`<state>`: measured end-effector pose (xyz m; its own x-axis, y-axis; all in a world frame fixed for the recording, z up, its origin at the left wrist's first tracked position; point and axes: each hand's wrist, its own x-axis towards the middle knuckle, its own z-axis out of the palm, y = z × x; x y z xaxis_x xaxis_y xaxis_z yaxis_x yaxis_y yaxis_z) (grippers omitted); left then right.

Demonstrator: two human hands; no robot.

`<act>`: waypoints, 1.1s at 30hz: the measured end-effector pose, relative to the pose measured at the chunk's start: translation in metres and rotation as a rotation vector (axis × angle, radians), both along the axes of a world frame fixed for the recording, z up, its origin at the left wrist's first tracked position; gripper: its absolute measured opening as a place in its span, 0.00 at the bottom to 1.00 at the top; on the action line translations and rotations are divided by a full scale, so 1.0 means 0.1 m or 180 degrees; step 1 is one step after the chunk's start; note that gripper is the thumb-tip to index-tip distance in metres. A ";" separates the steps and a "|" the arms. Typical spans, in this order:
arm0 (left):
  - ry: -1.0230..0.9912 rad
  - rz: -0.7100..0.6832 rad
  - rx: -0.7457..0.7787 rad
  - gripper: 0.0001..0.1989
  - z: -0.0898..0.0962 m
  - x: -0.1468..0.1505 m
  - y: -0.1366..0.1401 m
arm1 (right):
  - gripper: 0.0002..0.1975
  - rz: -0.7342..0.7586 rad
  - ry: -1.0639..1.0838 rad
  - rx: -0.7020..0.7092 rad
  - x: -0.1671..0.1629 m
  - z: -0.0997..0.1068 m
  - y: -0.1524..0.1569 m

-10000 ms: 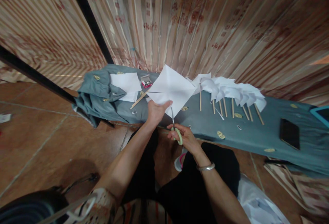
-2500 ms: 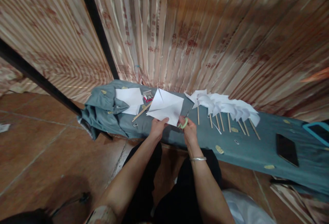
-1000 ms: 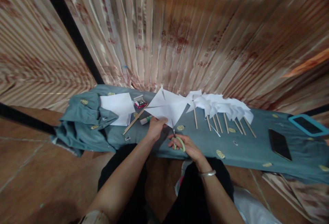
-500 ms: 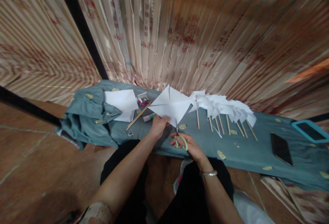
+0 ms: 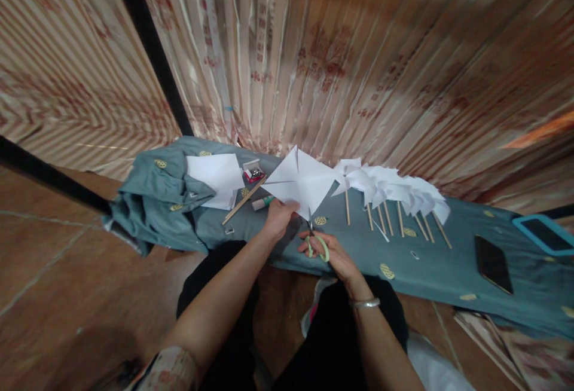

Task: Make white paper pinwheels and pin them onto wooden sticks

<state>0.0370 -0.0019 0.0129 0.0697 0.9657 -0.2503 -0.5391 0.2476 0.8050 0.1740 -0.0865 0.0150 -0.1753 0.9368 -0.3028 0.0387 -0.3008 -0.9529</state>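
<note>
My left hand (image 5: 280, 217) pinches the lower edge of a white paper square (image 5: 309, 179), which is held corner-up with slits running in from its corners. Closed around the green handles of a pair of scissors (image 5: 321, 250), my right hand (image 5: 330, 252) sits just below the paper. The blades meet the paper's bottom corner; how far apart they are is too small to tell. To the right, a row of white paper pinwheels (image 5: 390, 185) on wooden sticks lies overlapping on the cloth.
On the grey-green cloth (image 5: 430, 265) lie a stack of white paper (image 5: 215, 173), a small box of metal pins (image 5: 253, 172), wooden sticks (image 5: 244, 201) and a glue stick (image 5: 262, 202). A dark phone (image 5: 493, 263) and a blue-framed device (image 5: 547, 234) lie at right. A curtain hangs behind.
The whole view has shifted slightly. Both hands, the paper and the scissors hold nearly the same position against each other.
</note>
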 end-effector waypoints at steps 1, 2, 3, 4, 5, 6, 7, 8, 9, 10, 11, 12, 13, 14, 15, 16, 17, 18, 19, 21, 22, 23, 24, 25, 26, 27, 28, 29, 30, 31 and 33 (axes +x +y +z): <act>0.0002 -0.0005 -0.0007 0.08 0.00 0.00 0.00 | 0.27 0.0004 -0.0007 0.0000 0.00 0.00 0.00; 0.0009 -0.0010 -0.0017 0.08 0.00 0.00 -0.01 | 0.28 0.0006 -0.0020 -0.0002 0.00 0.00 0.00; 0.0019 -0.0016 -0.0027 0.08 0.01 0.00 -0.01 | 0.28 0.0007 -0.0039 -0.0006 0.00 0.00 0.00; 0.0032 -0.0020 -0.0036 0.08 0.01 0.00 -0.01 | 0.28 0.0002 -0.0059 -0.0011 0.00 -0.01 0.00; 0.0046 -0.0024 -0.0045 0.08 0.01 0.00 -0.02 | 0.28 -0.0002 -0.0073 -0.0017 0.00 -0.01 0.00; 0.0060 -0.0027 -0.0052 0.08 0.01 0.01 -0.02 | 0.28 -0.0006 -0.0081 -0.0023 0.00 -0.01 0.00; 0.0074 -0.0029 -0.0055 0.07 0.01 0.01 -0.02 | 0.29 -0.0012 -0.0084 -0.0023 0.00 -0.02 0.00; 0.0085 -0.0030 -0.0055 0.07 0.01 0.01 -0.02 | 0.29 -0.0016 -0.0085 -0.0017 0.01 -0.02 0.00; 0.0096 -0.0029 -0.0053 0.07 0.01 0.01 -0.02 | 0.29 -0.0015 -0.0090 -0.0011 0.01 -0.03 0.00; 0.0108 -0.0029 -0.0049 0.07 0.00 0.01 -0.02 | 0.29 -0.0010 -0.0098 -0.0007 0.01 -0.04 0.00; 0.0121 -0.0028 -0.0044 0.07 0.00 0.01 -0.01 | 0.29 -0.0002 -0.0108 -0.0007 0.01 -0.04 0.00; 0.0136 -0.0027 -0.0040 0.07 -0.01 0.01 -0.01 | 0.29 0.0004 -0.0117 -0.0001 0.02 -0.05 0.00; 0.0152 -0.0025 -0.0037 0.07 -0.01 0.01 0.00 | 0.29 0.0018 -0.0126 0.0005 0.02 -0.06 0.00; 0.0169 -0.0024 -0.0035 0.07 -0.02 0.01 0.00 | 0.29 0.0032 -0.0139 0.0016 0.03 -0.07 0.00; 0.0184 -0.0024 -0.0034 0.07 -0.03 0.01 0.00 | 0.30 0.0039 -0.0156 0.0035 0.03 -0.08 0.00; 0.0194 -0.0025 -0.0034 0.07 -0.03 0.00 0.00 | 0.30 0.0044 -0.0179 0.0059 0.04 -0.09 0.00; 0.0200 -0.0027 -0.0032 0.07 -0.03 0.00 0.00 | 0.29 0.0048 -0.0204 0.0082 0.04 -0.09 -0.01; 0.0202 -0.0031 -0.0028 0.07 -0.04 0.00 0.00 | 0.29 0.0053 -0.0228 0.0100 0.04 -0.10 -0.01; 0.0202 -0.0036 -0.0024 0.07 -0.03 0.00 0.00 | 0.29 0.0056 -0.0247 0.0111 0.04 -0.10 -0.01; 0.0200 -0.0047 -0.0013 0.08 -0.03 0.00 0.00 | 0.29 0.0049 -0.0256 0.0117 0.03 -0.09 -0.01; 0.0198 -0.0049 -0.0008 0.08 -0.03 0.00 0.00 | 0.29 0.0035 -0.0255 0.0113 0.03 -0.09 -0.01; 0.0197 -0.0049 -0.0004 0.08 -0.03 0.00 0.00 | 0.29 0.0015 -0.0253 0.0108 0.02 -0.08 -0.01; 0.0192 -0.0050 -0.0001 0.09 -0.03 0.00 0.00 | 0.29 -0.0006 -0.0251 0.0103 0.02 -0.08 -0.01; 0.0185 -0.0051 0.0003 0.09 -0.04 0.00 0.00 | 0.29 -0.0028 -0.0250 0.0098 0.01 -0.08 -0.01; 0.0175 -0.0051 0.0005 0.09 -0.04 0.00 0.00 | 0.29 -0.0049 -0.0248 0.0090 0.01 -0.08 -0.01; 0.0164 -0.0052 0.0008 0.09 -0.05 0.00 0.01 | 0.29 -0.0071 -0.0240 0.0078 0.00 -0.08 -0.01; 0.0153 -0.0052 0.0011 0.09 -0.05 0.01 0.01 | 0.29 -0.0099 -0.0224 0.0062 0.00 -0.08 -0.01; 0.0142 -0.0052 0.0014 0.10 -0.05 0.01 0.01 | 0.29 -0.0130 -0.0205 0.0037 0.00 -0.08 -0.01; 0.0133 -0.0053 0.0017 0.10 -0.06 0.01 0.01 | 0.29 -0.0165 -0.0184 0.0009 -0.01 -0.08 -0.01; 0.0125 -0.0054 0.0023 0.10 -0.06 0.01 0.01 | 0.29 -0.0202 -0.0165 -0.0019 -0.01 -0.08 -0.01; 0.0109 -0.0065 0.0040 0.10 -0.05 0.01 0.01 | 0.29 -0.0258 -0.0138 -0.0059 -0.02 -0.07 -0.01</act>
